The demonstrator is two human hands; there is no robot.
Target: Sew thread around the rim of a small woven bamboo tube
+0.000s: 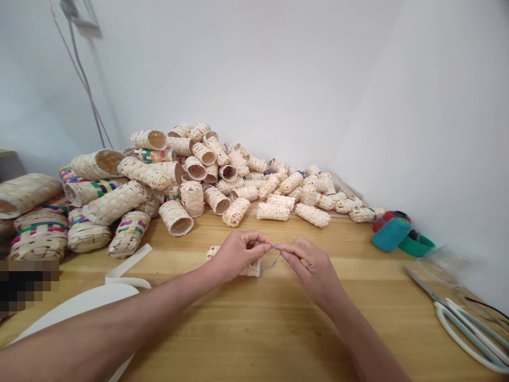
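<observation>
My left hand [241, 253] and my right hand [308, 261] meet fingertip to fingertip above the middle of the table. Both are closed in a pinch on a thin bluish thread [275, 261], which hangs in a small loop between them. Whether a needle is also in my fingers is too small to tell. Beneath my left hand lies a small woven basket tube [252, 269], partly hidden by that hand. The thread runs down toward its right end.
A heap of woven basket tubes [193, 199] lies along the wall. At the right are a blue thread spool [392, 234], a green roll [416, 244], a clear container [447, 265], scissors [457, 323] and glasses [487, 307]. A white strip [129, 265] curls at the left on the wooden table [238, 339].
</observation>
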